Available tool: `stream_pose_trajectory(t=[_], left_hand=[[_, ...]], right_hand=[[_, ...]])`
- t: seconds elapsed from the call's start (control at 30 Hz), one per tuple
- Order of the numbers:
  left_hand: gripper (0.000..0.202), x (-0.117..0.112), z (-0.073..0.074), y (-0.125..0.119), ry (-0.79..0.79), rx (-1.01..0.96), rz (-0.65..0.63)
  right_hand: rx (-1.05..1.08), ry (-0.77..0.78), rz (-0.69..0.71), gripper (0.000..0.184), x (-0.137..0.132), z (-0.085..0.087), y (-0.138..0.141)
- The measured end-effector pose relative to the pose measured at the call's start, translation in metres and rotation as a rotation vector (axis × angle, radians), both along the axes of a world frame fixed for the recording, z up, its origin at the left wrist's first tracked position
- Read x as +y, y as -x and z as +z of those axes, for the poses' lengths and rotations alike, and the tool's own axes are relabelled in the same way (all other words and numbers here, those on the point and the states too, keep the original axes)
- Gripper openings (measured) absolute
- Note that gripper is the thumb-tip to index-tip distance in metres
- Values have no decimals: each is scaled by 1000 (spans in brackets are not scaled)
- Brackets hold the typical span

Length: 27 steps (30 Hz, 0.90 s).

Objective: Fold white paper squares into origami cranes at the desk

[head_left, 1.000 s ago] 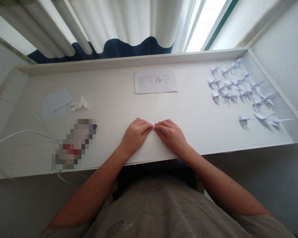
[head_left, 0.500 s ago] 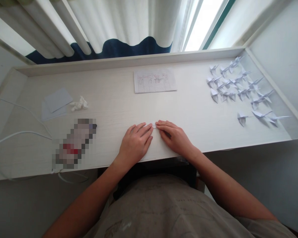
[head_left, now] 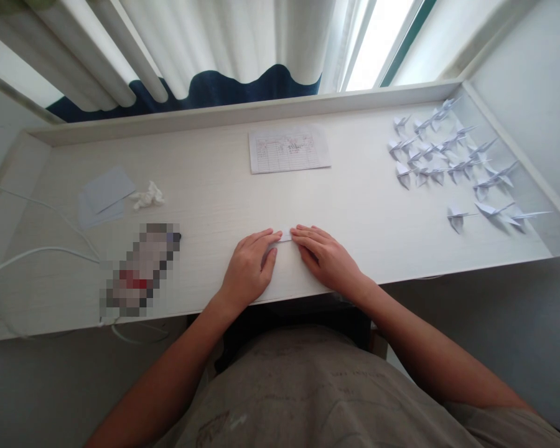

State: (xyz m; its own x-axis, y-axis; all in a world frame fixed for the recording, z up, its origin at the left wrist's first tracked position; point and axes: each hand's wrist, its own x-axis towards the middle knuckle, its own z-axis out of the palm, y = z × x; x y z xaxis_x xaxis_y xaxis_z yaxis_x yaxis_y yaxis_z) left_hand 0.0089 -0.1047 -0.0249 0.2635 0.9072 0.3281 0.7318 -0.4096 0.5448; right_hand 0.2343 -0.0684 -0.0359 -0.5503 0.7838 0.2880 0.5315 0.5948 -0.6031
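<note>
A small strip of folded white paper [head_left: 285, 236] lies flat on the desk, close to its front edge. My left hand [head_left: 249, 264] rests over the paper's left end. Its fingers are stretched out and the thumb stands apart from them. From the right, my right hand [head_left: 325, 255] lays its outstretched fingers on the other end, with the thumb bent in below. Between the fingertips a short middle piece of the paper shows; the ends are hidden under the hands.
Several folded paper cranes [head_left: 448, 155] stand at the desk's right. A printed table sheet [head_left: 289, 150] lies at the back middle. Leftward are loose white sheets [head_left: 107, 193], a crumpled tissue [head_left: 148, 195], a blurred-out object [head_left: 142, 267] and white cables [head_left: 42, 251].
My left fingers have drawn back slightly to the left, so more of the folded paper shows. My right hand stays nearly in place, and the view has shifted a little.
</note>
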Motion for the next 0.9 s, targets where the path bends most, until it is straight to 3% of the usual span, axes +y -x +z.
stream_pose_trajectory(t=[0.27,0.63,0.9], left_hand=[[34,2,-3,2,-53,61,-69],[34,2,0,-1,-48,24,-62],[33,3,-2,-1,-87,64,-82]], right_hand=[[-63,-16,33,46,-1,0,-1],[-162,-16,82,59,-7,2,-6],[-246,-50,77,57,-9,11,-4]])
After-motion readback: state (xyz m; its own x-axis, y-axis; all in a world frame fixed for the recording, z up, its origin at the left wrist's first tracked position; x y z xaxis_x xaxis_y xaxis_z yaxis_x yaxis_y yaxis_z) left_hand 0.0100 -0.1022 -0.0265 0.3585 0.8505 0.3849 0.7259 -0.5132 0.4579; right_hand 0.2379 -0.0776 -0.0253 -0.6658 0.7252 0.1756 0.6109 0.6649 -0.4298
